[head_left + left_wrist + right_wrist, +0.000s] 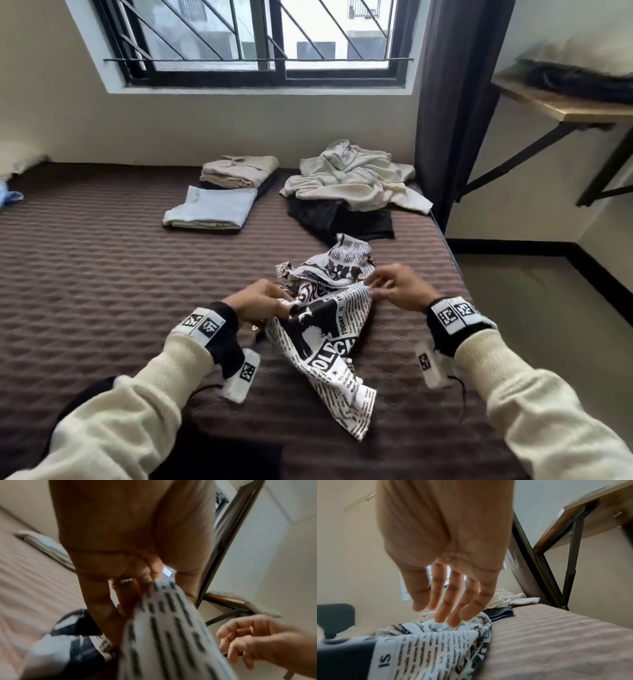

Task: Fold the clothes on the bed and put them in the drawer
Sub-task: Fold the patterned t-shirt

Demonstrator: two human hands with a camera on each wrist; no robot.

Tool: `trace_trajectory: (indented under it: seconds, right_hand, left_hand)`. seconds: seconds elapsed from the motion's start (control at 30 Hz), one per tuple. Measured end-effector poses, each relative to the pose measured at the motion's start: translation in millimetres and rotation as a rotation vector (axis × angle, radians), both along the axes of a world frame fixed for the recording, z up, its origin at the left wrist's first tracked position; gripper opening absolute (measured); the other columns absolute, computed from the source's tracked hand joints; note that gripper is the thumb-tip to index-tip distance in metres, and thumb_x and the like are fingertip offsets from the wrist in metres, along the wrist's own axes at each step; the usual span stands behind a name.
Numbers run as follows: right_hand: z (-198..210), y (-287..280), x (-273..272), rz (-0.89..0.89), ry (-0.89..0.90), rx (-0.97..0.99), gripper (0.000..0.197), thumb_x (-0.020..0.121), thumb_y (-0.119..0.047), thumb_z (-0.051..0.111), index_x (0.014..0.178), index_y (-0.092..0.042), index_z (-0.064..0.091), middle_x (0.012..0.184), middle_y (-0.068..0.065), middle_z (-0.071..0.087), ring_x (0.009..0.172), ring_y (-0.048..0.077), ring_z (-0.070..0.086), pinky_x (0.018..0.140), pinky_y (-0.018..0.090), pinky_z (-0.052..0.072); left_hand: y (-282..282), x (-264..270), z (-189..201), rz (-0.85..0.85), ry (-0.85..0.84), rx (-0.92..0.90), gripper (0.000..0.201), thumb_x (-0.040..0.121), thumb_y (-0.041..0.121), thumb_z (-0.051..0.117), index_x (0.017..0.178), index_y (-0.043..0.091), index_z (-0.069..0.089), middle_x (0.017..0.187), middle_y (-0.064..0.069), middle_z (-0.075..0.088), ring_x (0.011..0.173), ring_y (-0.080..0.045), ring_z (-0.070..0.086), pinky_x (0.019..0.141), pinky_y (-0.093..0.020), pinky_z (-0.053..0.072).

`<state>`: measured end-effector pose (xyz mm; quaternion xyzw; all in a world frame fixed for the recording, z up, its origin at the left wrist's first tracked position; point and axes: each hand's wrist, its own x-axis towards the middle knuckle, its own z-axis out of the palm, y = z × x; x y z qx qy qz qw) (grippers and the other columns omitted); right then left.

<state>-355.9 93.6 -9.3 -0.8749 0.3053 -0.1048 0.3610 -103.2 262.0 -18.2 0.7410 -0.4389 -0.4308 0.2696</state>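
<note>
A black-and-white newspaper-print garment (329, 315) lies crumpled on the brown quilted bed (102, 274) in front of me. My left hand (263, 301) grips its left edge, the cloth (164, 635) bunched between fingers and thumb. My right hand (394, 286) hovers at the garment's right edge with straight, spread fingers (453, 608) just above the cloth (436, 642), holding nothing. An unfolded white garment (352, 174) lies over a dark one (342, 219) at the back right.
Two folded items sit at the back middle: a beige one (239, 169) and a light blue one (212, 209). A dark curtain (455, 102) hangs by the window (260, 41). A wooden wall shelf (565, 102) juts out right of the bed.
</note>
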Motion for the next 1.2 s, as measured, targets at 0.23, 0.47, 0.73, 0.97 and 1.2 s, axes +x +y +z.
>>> trace_trajectory:
  seconds: [0.23,0.47,0.73,0.97,1.2]
  right_hand:
    - [-24,-4,62,-0.089,0.073,-0.222,0.022,0.079,-0.012,0.075,0.101,-0.008,0.072,0.098,0.007,0.069,0.086,0.02,0.06,0.076,0.025,0.046]
    - [-63,-1,87,-0.018,0.368,-0.425,0.045,0.077,-0.044,0.075,0.119,-0.036,0.061,0.128,-0.002,0.041,0.125,0.021,0.032,0.106,0.04,0.03]
    - [-41,-20,78,-0.268,-0.226,-0.116,0.029,0.081,-0.029,0.063,0.101,-0.01,0.071,0.113,0.01,0.064,0.104,0.025,0.055,0.088,0.035,0.043]
    - [43,-36,64,-0.378,-0.616,-0.08,0.024,0.076,-0.026,0.082,0.078,-0.021,0.058,0.075,-0.004,0.064,0.068,0.012,0.056,0.066,0.034,0.051]
    - [110,-44,25,-0.04,0.039,-0.588,0.051,0.07,-0.051,0.079,0.103,-0.016,0.063,0.099,0.005,0.062,0.092,0.026,0.06,0.074,0.035,0.046]
  left_hand:
    - [-7,37,9,-0.003,-0.311,0.096,0.023,0.087,0.031,0.07,0.096,0.01,0.075,0.084,-0.005,0.073,0.073,-0.017,0.064,0.054,-0.021,0.039]
    - [-55,57,-18,0.042,-0.584,-0.027,0.067,0.084,0.006,0.069,0.145,0.01,0.041,0.144,-0.011,0.047,0.131,-0.023,0.046,0.108,-0.028,0.034]
    - [-83,69,-40,0.121,-0.109,-0.288,0.022,0.074,0.002,0.078,0.086,0.018,0.069,0.111,0.004,0.069,0.111,-0.018,0.06,0.102,-0.038,0.044]
    - [-77,46,55,0.504,0.343,-0.842,0.02,0.088,0.003,0.063,0.089,0.021,0.055,0.086,-0.006,0.063,0.073,-0.017,0.059,0.063,-0.03,0.053]
    - [-52,56,155,-0.124,-0.382,-0.768,0.06,0.07,0.006,0.083,0.123,0.02,0.057,0.101,0.003,0.062,0.088,-0.003,0.061,0.08,-0.017,0.048]
